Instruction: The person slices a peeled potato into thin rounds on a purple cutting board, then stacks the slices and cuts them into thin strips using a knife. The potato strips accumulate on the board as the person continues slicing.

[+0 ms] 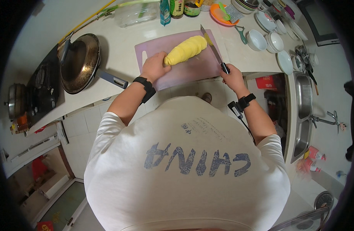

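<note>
A long yellow vegetable [187,49], with a ridged surface and a tapered left end, lies slantwise on a pinkish-purple cutting board [191,73]. Its tapered end sits between the thumb and fingers of my left hand [155,66]. My right hand [232,77] grips the black handle of a kitchen knife [214,47] by the board's right edge. The knife's blade points away from me, just right of the vegetable's thick end, with a yellow patch on its side. Whether the blade touches the board, I cannot tell.
A lidded pan [81,63] on the left has its handle towards the board. Bottles [177,8] and a clear plastic container [136,16] line the back. A green peeler [242,34], white bowls [256,39] and an orange plate [218,17] stand right; a sink [304,95] lies beyond.
</note>
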